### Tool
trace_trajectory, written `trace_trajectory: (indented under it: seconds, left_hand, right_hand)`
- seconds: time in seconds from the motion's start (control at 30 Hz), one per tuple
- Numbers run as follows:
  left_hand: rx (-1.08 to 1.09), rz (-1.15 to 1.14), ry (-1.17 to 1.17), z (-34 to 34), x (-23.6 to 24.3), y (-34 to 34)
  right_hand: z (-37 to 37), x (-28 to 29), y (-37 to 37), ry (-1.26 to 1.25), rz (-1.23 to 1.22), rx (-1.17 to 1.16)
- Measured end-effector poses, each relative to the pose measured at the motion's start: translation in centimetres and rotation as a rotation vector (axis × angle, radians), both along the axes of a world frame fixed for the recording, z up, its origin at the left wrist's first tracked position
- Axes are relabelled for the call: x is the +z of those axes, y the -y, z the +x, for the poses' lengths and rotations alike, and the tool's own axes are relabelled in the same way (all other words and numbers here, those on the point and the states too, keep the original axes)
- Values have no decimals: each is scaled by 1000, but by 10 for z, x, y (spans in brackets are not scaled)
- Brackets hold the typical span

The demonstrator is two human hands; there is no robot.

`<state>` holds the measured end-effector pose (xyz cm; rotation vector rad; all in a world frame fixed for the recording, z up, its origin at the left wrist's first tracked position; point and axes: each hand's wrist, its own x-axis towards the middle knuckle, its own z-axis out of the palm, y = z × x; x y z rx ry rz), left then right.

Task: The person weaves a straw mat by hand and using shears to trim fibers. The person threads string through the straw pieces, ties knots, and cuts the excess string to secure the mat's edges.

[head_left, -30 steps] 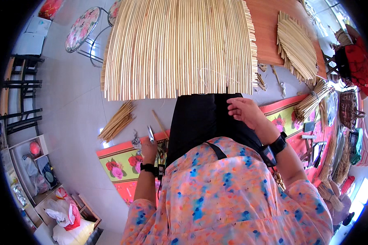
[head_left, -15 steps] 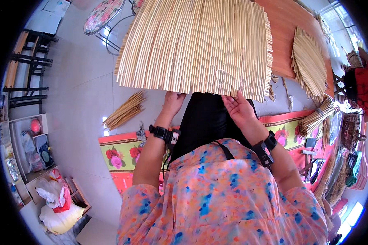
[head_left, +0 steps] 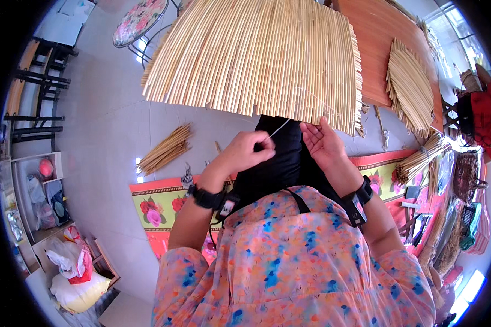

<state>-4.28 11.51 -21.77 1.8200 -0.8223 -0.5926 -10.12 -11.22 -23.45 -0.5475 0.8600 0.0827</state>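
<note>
A mat of pale reed stalks [head_left: 256, 60] laid side by side slopes up in front of me, its near edge above my lap. My left hand [head_left: 250, 150] is closed below that edge, pinching a thin white thread [head_left: 280, 128] that runs taut up to the mat. My right hand [head_left: 326, 146] is at the near edge, right of the thread, with its thumb against the stalk ends and its fingers curled below. A loop of the thread lies across the mat's face near the right hand. The fingertips of the left hand are partly blurred.
A wooden table [head_left: 373, 60] carries a second reed piece [head_left: 412, 87] at the right. Loose stalks [head_left: 166, 148] lie on the floor to the left, near a flowered mat [head_left: 158, 210]. A tied stalk bundle [head_left: 423, 158] sits at the right, and a round flowered stool [head_left: 139, 20] at the far left.
My left hand has come out from under the mat's edge and moved down toward me, drawing the white thread taut. The mat has shifted slightly up and left; my right hand stays at its edge.
</note>
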Motion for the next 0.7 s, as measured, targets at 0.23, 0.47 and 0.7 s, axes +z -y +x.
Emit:
trace_trajectory:
  seconds: [0.23, 0.47, 0.7]
  left_hand:
    - [-94, 206, -440, -13, 67, -71]
    - [-238, -314, -622, -2, 136, -66]
    - [-237, -940, -570, 53, 192, 24]
  right_hand:
    - [2, -22, 0, -53, -40, -7]
    - [5, -40, 0, -113, -38, 2]
    - [3, -39, 3, -129, -47, 29]
